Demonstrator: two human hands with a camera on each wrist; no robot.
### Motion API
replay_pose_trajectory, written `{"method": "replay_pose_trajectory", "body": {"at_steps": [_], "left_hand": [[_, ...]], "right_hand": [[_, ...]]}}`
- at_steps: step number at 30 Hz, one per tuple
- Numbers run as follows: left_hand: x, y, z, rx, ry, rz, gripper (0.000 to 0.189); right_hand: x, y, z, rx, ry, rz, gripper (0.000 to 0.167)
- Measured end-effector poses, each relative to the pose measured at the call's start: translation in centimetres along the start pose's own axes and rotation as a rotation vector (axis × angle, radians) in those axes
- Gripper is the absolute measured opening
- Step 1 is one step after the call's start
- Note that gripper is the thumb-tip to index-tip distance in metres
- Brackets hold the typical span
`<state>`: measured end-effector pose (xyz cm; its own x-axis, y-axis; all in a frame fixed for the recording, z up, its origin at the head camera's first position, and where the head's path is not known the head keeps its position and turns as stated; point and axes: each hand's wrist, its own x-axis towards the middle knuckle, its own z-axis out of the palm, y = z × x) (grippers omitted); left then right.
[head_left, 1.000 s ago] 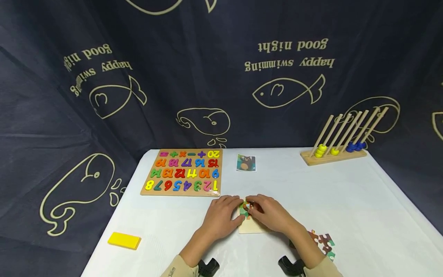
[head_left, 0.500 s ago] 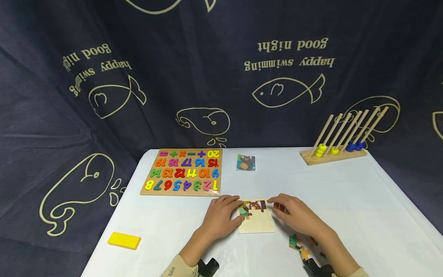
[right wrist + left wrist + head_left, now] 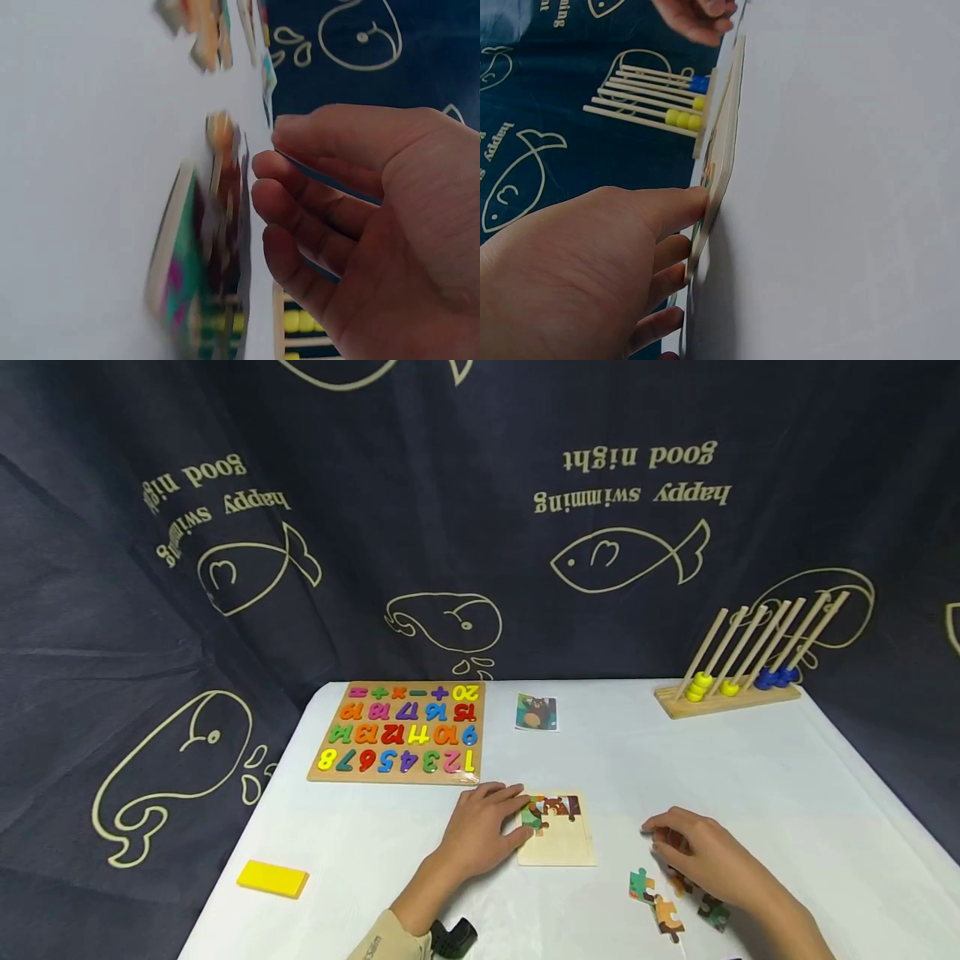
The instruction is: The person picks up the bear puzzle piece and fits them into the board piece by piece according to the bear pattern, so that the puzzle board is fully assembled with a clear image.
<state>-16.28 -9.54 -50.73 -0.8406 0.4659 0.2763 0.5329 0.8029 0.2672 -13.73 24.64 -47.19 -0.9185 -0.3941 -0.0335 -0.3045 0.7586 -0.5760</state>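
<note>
A light wooden puzzle board (image 3: 558, 847) lies on the white table, with a partly assembled bear picture (image 3: 553, 808) along its far and left sides. My left hand (image 3: 483, 835) rests at its left edge, thumb and fingertips touching the rim; the left wrist view shows the thumb on the board (image 3: 724, 142). To the right, my right hand (image 3: 701, 856) hovers over loose puzzle pieces (image 3: 666, 914), its fingers loosely bent. Nothing is visible between those fingers in the right wrist view, where the nearest pieces (image 3: 176, 247) are blurred. Part of the pile is hidden under this hand.
A number board (image 3: 397, 732) stands at the back left, and a small bear picture card (image 3: 536, 712) lies right of it. A peg abacus (image 3: 731, 689) with yellow and blue beads is at the back right. A yellow block (image 3: 272, 878) lies front left.
My right hand has left the puzzle board and moved right to the loose pieces, uncovering the bear picture. My left hand has stayed at the board's left edge.
</note>
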Motion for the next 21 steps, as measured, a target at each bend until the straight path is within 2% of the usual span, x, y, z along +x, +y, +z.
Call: {"method": "replay_pose_trajectory", "body": {"at_steps": [4,10,14,16,21], "left_hand": [[0.1,0.2,0.0,-0.005,-0.003,-0.005,0.049],[0.1,0.1,-0.1,-0.010,0.001,-0.004,0.049],[0.1,0.1,0.1,-0.010,0.008,0.004,0.049],[0.1,0.0,0.2,-0.008,0.010,0.008,0.049],[0.0,0.0,0.3,0.000,0.016,0.019,0.048]], "right_hand": [[-1.4,0.9,-0.4,0.011,-0.034,0.026,0.021],[-3.1,1.5,-0.9,-0.040,-0.040,0.016,0.038],[-3.5,1.3,-0.7,-0.068,-0.074,0.055,0.046],[-3.5,1.2,-0.5,-0.068,-0.081,0.091,0.046],[-3.3,0.9,-0.3,-0.068,-0.078,0.110,0.043]]}}
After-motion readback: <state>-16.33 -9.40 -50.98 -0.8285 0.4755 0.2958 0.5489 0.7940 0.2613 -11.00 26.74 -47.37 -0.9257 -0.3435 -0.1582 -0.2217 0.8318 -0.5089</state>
